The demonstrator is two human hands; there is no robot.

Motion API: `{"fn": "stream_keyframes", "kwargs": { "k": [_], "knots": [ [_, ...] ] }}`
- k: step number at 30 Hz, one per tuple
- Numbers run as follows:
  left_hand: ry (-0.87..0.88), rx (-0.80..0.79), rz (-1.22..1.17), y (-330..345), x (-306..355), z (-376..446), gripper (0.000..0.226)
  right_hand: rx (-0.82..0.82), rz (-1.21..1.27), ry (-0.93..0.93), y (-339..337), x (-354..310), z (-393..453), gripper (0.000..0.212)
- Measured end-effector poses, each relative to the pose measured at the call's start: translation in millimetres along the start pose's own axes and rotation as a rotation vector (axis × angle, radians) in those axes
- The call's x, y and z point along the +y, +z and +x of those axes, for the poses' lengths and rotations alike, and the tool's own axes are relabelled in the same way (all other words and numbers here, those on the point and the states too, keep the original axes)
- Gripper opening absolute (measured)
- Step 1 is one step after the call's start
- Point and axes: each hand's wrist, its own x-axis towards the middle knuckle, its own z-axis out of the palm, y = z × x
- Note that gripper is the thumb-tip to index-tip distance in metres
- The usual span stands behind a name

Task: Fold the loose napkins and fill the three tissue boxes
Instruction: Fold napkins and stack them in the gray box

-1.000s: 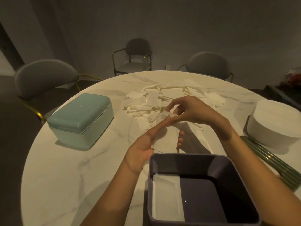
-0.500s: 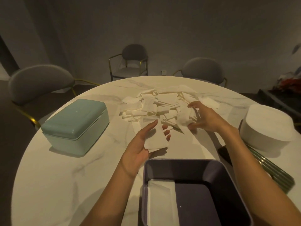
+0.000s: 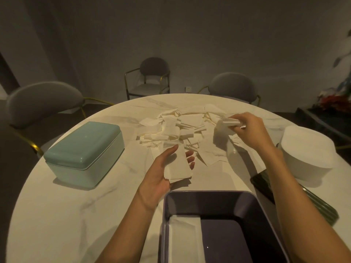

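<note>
A pile of loose white napkins lies at the middle of the round marble table. My left hand is palm up above the table, and a folded napkin lies across its straight fingers with the thumb along its left edge. My right hand is raised at the pile's right side and pinches a loose napkin that hangs down from it. An open purple tissue box stands nearest me, with folded napkins in its left half. A teal tissue box with its lid on sits at the left.
A white round box stands at the right edge of the table, with a dark green ribbed lid lying in front of it. Three grey chairs stand around the far side of the table.
My right hand left the folded napkin, reached into the pile's right side and lifted a loose napkin off it. My left hand stayed put, still carrying the folded napkin.
</note>
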Motion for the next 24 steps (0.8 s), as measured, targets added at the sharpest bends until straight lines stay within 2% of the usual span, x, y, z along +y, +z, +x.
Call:
{"fn": "stream_keyframes", "kwargs": {
  "k": [4, 8, 12, 14, 17, 19, 22, 24],
  "knots": [
    [0.013, 0.013, 0.068, 1.4, -1.7, -1.7, 0.055, -0.040, 0.107, -0.057, -14.3, -25.0, 1.4, 0.034],
    [0.028, 0.021, 0.113, 3.4, -1.7, -0.8, 0.059, -0.211, 0.167, -0.137, -19.1, -47.0, -0.4, 0.026],
    [0.115, 0.135, 0.069, 1.4, -3.1, 3.2, 0.054, -0.351, 0.237, -0.233, -21.2, -67.0, -5.3, 0.025],
    [0.136, 0.127, 0.053, 1.2, -1.2, 5.6, 0.050, -0.458, 0.369, -0.269, -24.2, -77.4, -12.4, 0.022],
    [0.145, 0.040, 0.036, 6.8, -2.7, 4.6, 0.033, -0.653, 0.590, -0.279, -21.8, -89.3, -23.1, 0.037],
    [0.179, 0.026, 0.056, 5.0, -3.9, 5.2, 0.029, -0.722, 0.544, -0.267, -10.0, -92.9, -25.6, 0.035],
    [0.129, -0.049, 0.014, 11.5, -1.6, 0.6, 0.057, -0.701, 0.253, -0.264, 15.2, -87.9, -23.3, 0.015],
    [0.086, -0.121, -0.011, 8.6, -1.4, 3.7, 0.070, -0.640, 0.093, -0.245, 26.1, -81.2, -20.9, 0.014]
  ]
}}
